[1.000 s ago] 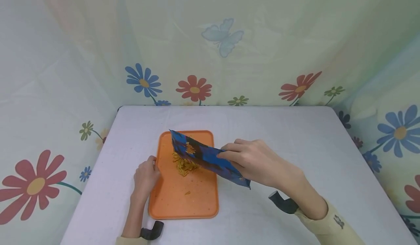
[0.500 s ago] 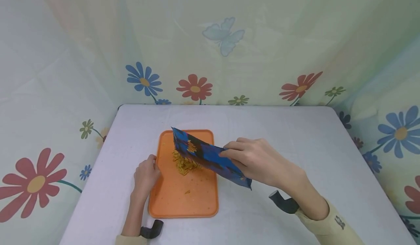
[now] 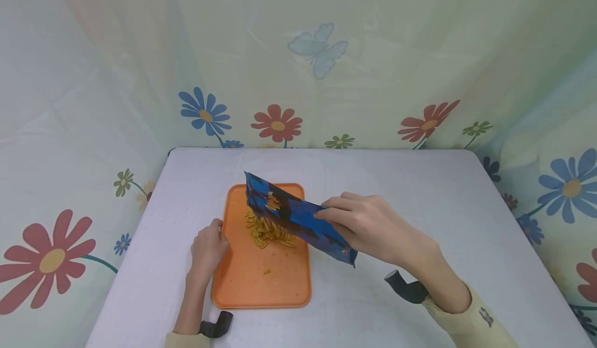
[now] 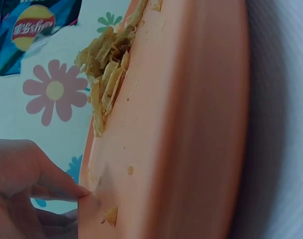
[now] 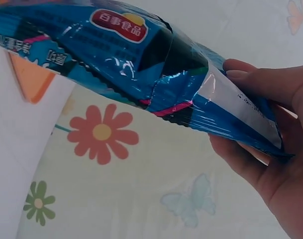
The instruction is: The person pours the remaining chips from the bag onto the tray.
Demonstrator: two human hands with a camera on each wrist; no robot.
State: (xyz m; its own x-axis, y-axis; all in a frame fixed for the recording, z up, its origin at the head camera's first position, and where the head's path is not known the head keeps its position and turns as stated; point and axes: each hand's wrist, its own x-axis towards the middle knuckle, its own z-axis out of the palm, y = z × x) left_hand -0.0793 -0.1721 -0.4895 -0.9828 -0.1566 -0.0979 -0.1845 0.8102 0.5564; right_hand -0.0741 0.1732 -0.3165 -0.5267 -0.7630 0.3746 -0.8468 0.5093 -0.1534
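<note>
My right hand [image 3: 373,229] grips a blue chip bag [image 3: 300,222] by its right part, fingers on one side and thumb on the other. The bag slants above an orange tray [image 3: 261,292], its far left end raised. Beneath it, a heap of yellow ridged potato chips [image 3: 265,232] lies on the tray, partly hidden by the bag. In the right wrist view the bag [image 5: 126,64] shows its crimped seam and printed label. My left hand [image 3: 208,245] pinches the tray's left rim; the left wrist view shows fingertips [image 4: 79,191] at that edge.
Small crumbs [image 3: 267,272] dot the near half of the tray. A white cloth covers the table [image 3: 396,177], and a flower-printed curtain [image 3: 373,78] stands behind it. Dark camera mounts [image 3: 404,287] sit at both wrists.
My right hand has lifted the bag slightly, its left end higher and a little to the right. More chips show on the tray under it. The left hand stays at the rim.
</note>
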